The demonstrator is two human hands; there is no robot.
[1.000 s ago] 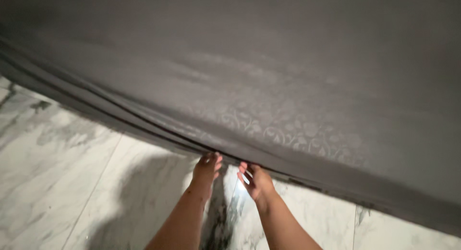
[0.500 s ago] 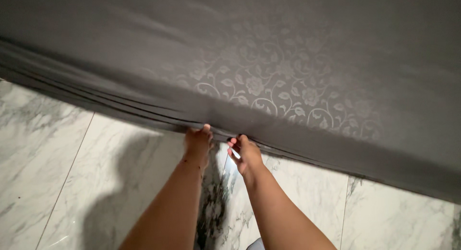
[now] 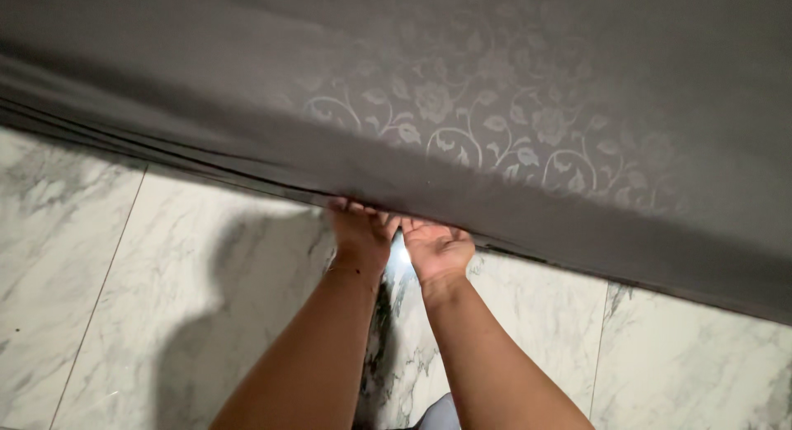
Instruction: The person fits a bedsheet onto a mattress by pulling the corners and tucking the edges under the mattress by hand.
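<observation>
**Both hands at the lower edge of a grey sheet**

Head view, looking down. A dark grey fabric sheet with a faint woven floral scroll pattern [image 3: 462, 108] fills the upper half of the frame, stretched over a broad raised surface. Its lower edge runs on a slant from upper left to lower right, with several folded layers stacked along the hem at the left.

Below it, a white marble floor with grey veining [image 3: 107, 265], laid in large tiles with thin joints. A dark shadow falls on the floor to the left of the arms.

Left hand [image 3: 360, 232]: reaches up from the bottom of the frame, back of the hand toward the camera. Fingertips go under the sheet's edge and are hidden there. Fingers look curled in against the fabric, but whether they clasp it or only press on it cannot be told.

Right hand [image 3: 437, 247]: just beside the left, almost touching it. Fingers are bent and also vanish beneath the hem. Grip not visible; cannot tell if it is closed on cloth.

Both forearms are bare and rise side by side from the bottom centre, converging at the hem. A small bright patch of floor shows between the two hands.

The sheet's edge hangs just over both sets of knuckles. A pale bit of clothing [image 3: 437, 415] shows at the bottom edge between the forearms.
</observation>
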